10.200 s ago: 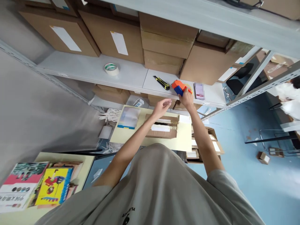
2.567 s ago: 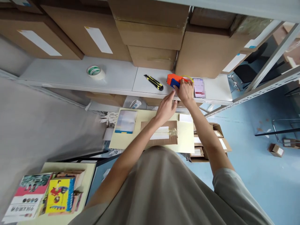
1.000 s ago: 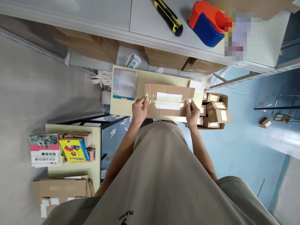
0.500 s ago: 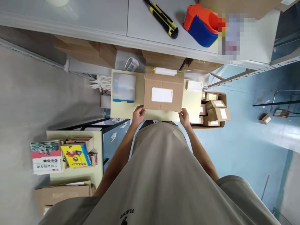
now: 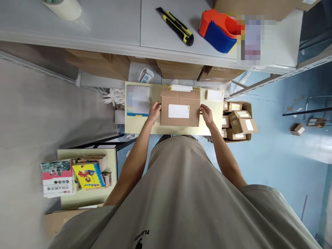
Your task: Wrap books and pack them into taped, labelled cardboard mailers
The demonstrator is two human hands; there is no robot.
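Note:
A brown cardboard box [image 5: 180,97] with a white label [image 5: 178,111] on top lies on the pale yellow table [image 5: 166,130] in front of me. Against its left side is my left hand [image 5: 155,111], fingers curled in at the edge. My right hand [image 5: 206,113] pinches at the opposite side of the same box. A white strip [image 5: 181,88] lies along the box's far edge. Left of the box sits a stack of plastic-looking sheets or mailers [image 5: 138,98], and to the right a small stack of white labels [image 5: 214,95].
Above the table runs a grey shelf [image 5: 109,31] with a utility knife [image 5: 176,27] and an orange-and-blue tape dispenser [image 5: 219,31]. A carton of small boxes [image 5: 242,126] stands at right. Books [image 5: 88,175] lie on a side table [image 5: 86,200] at left.
Both hands have moved from the box's near corners up along its left and right sides. The box looks slightly smaller and lower. The view has shifted a little.

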